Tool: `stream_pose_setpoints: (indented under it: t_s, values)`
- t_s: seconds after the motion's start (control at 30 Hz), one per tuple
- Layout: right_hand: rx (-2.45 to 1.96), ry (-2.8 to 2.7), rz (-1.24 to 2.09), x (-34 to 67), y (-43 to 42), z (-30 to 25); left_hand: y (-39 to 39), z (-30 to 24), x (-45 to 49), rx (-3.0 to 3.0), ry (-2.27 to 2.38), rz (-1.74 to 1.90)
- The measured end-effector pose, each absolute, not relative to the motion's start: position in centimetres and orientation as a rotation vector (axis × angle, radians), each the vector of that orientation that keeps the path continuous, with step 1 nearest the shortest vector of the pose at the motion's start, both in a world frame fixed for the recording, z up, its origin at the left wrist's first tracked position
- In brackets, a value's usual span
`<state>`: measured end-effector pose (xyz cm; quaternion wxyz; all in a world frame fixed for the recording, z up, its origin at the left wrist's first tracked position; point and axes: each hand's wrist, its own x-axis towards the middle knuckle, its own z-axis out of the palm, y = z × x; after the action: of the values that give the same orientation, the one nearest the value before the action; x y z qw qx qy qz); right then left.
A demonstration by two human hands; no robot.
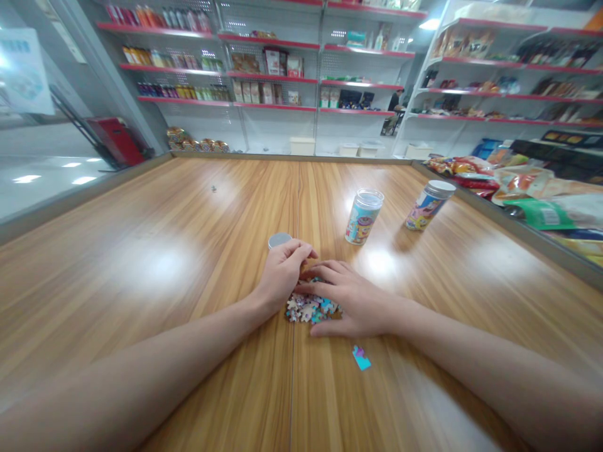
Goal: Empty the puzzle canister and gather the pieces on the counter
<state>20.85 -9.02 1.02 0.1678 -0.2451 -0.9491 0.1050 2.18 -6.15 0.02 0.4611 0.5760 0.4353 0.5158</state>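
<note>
A small heap of jigsaw puzzle pieces (306, 311) in white, blue and brown lies on the wooden table. My left hand (285, 270) is at the heap's far left side, thumb and fingers curled together; whatever is between them is hidden. Over the right part of the heap, my right hand (353, 301) rests with fingers spread, touching the pieces. A few joined blue and purple puzzle pieces (362, 358) lie apart, nearer to me. Just behind my left hand is a round silver lid (279, 240). Beyond my right hand stands a clear-topped, lidless cartoon-printed canister (363, 218).
A second cartoon canister (429, 206), with its white lid on, stands farther right. The wooden table (211, 251) has a raised grey edge. Packaged snacks (532, 188) lie beyond its right side. Stocked shelves (268, 78) line the back, and a tiny dark object (213, 188) sits far left.
</note>
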Motion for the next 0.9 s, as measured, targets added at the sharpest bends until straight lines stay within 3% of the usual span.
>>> stream_pose_setpoints:
  t_s: [0.9]
  values:
    - [-0.718,-2.269,0.398,20.80,-8.72,0.82,-6.45,0.64,2.40,1.457,1.029,1.219]
